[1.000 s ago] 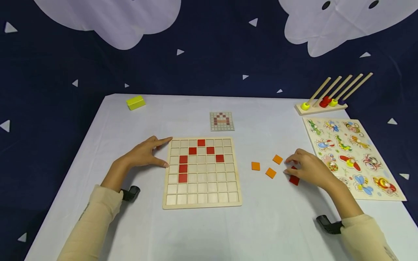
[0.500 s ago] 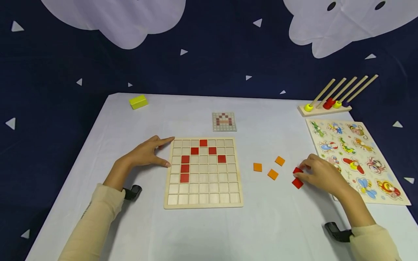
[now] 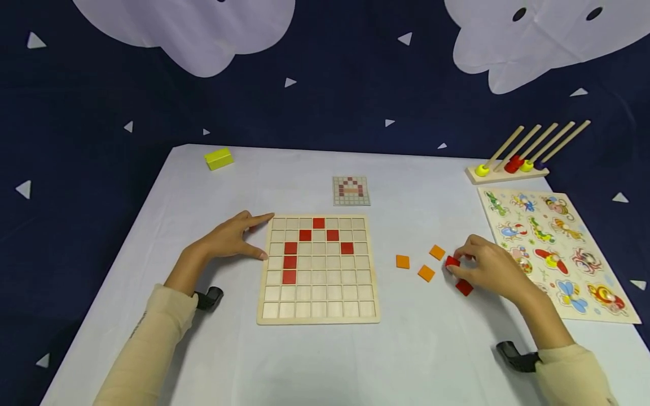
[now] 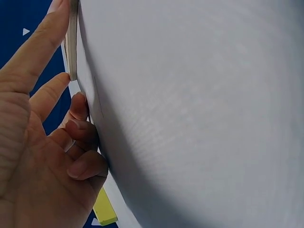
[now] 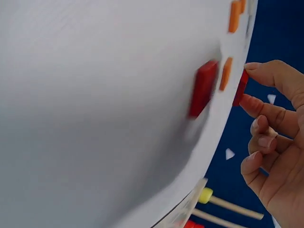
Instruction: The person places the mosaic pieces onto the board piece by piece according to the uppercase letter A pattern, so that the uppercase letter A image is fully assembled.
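Note:
A wooden grid board (image 3: 319, 320) lies flat on the table, with several red square tiles set in its cells. My left hand (image 3: 231, 235) rests at its left edge, index fingertip at the top corner and thumb lower down the side. In the left wrist view the other fingers of that hand are bent. Between thumb and index finger, my right hand (image 3: 490, 265) pinches a red tile (image 5: 241, 89), held clear of the table. Another red tile (image 3: 464, 287) lies just below that hand. Three orange tiles, among them one orange tile (image 3: 426, 273), lie between it and the board.
A small pattern card (image 3: 351, 190) lies behind the board. Beside my right hand is an insect picture board (image 3: 553, 254), and behind it stands a peg stand with beads (image 3: 508, 176). A yellow block (image 3: 219, 159) sits at the back left of the white table (image 3: 325, 361).
My right hand has taken hold of one of the two red tiles, lifted it and shifted it slightly left. The left hand keeps its place at the board; the head view has shifted slightly.

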